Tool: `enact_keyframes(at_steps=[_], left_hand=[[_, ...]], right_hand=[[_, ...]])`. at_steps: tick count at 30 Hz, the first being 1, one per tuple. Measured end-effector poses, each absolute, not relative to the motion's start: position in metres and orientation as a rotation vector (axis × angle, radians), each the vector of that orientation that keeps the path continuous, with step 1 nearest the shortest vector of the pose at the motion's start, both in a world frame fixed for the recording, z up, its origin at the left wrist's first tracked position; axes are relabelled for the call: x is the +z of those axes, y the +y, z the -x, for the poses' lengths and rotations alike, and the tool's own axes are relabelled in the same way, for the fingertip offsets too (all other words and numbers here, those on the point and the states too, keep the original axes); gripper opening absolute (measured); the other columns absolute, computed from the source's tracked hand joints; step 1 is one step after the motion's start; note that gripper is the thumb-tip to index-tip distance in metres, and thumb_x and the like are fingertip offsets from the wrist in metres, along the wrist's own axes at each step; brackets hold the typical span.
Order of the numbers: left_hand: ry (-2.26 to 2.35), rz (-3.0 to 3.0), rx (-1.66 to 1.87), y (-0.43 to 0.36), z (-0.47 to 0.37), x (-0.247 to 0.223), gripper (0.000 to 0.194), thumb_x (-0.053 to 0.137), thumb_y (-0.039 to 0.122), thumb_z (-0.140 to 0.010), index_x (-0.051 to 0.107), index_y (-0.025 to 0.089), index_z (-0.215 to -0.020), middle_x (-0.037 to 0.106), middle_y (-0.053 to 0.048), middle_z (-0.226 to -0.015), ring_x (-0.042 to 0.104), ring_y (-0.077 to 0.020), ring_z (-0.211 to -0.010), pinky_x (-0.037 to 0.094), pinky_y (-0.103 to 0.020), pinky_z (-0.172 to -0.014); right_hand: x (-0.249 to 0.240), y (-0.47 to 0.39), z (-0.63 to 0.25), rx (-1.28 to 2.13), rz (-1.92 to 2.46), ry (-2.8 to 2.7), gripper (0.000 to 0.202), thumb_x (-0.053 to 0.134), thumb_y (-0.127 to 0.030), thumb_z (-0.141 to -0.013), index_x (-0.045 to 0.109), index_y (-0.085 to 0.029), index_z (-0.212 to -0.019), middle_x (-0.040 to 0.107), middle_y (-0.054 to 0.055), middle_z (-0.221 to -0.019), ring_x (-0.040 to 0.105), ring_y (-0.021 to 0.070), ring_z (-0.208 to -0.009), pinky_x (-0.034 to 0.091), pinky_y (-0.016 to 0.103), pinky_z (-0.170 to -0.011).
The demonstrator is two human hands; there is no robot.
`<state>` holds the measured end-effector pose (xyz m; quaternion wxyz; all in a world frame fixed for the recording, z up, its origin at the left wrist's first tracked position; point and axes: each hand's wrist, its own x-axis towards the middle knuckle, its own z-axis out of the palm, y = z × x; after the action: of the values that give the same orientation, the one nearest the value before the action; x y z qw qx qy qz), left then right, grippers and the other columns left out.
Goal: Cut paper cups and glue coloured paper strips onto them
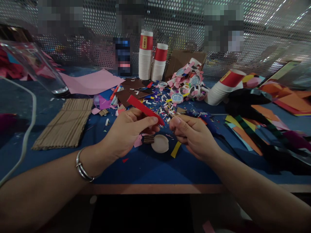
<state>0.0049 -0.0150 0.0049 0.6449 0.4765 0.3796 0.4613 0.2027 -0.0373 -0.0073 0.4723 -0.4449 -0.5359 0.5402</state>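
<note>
My left hand (126, 131), with a silver bracelet at the wrist, pinches a red paper strip (142, 108) between thumb and fingers. Close to the strip's lower end, my right hand (196, 134) has its thumb pressed against its fingers; whatever they may hold is too small and dark to make out. Under the hands on the blue table lie a pale round disc (160, 144), a small corrugated cardboard piece (148, 139) and a yellow paper strip (176, 149). Beyond them, many paper scraps (161, 100) are scattered. A blue tool (206, 120), partly hidden, lies behind my right hand.
Corrugated cardboard (65, 124) and pink paper (89, 83) lie left, near a clear container (48, 68) and white cable (31, 119). Stacked paper cups (145, 61) stand at the back beside heaped cut-paper pieces (190, 81). Black scissors (274, 149) and coloured strips (245, 136) lie right.
</note>
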Motion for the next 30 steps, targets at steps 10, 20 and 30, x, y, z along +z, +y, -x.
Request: enact_keyframes(at_steps=[10,20,30], left_hand=[[0.810,-1.390,0.716,-0.0184,-0.0045,0.0048,0.023,0.076,0.032,-0.088,0.076,0.016,-0.072,0.073,-0.004,-0.064,0.067,-0.0121,-0.056,0.055,-0.022,-0.058],[0.782,-1.522,0.470,-0.0183,-0.0021,-0.0010,0.030,0.070,0.040,-0.094,0.079,0.015,-0.081,0.077,-0.009,-0.074,0.071,-0.0154,-0.062,0.058,-0.024,-0.062],[0.751,-1.574,0.419,-0.0192,-0.0018,-0.0019,0.027,0.068,0.038,-0.094,0.076,0.015,-0.081,0.076,-0.008,-0.073,0.072,-0.0148,-0.062,0.057,-0.021,-0.060]], right_hand=[[-0.0105,-0.0366,-0.2033,1.245,1.076,-1.399,0.053,0.075,-0.069,-0.088,0.065,-0.018,-0.075,0.035,-0.008,-0.057,0.024,0.0071,-0.051,0.014,0.025,-0.045],[-0.0135,-0.0365,-0.2070,1.222,1.072,-1.489,0.050,0.072,-0.066,-0.092,0.065,-0.019,-0.076,0.035,-0.006,-0.062,0.023,0.0089,-0.055,0.015,0.028,-0.047],[-0.0122,-0.0392,-0.2069,1.251,1.064,-1.499,0.050,0.070,-0.064,-0.094,0.062,-0.019,-0.073,0.032,-0.007,-0.058,0.022,0.0078,-0.052,0.015,0.026,-0.045]])
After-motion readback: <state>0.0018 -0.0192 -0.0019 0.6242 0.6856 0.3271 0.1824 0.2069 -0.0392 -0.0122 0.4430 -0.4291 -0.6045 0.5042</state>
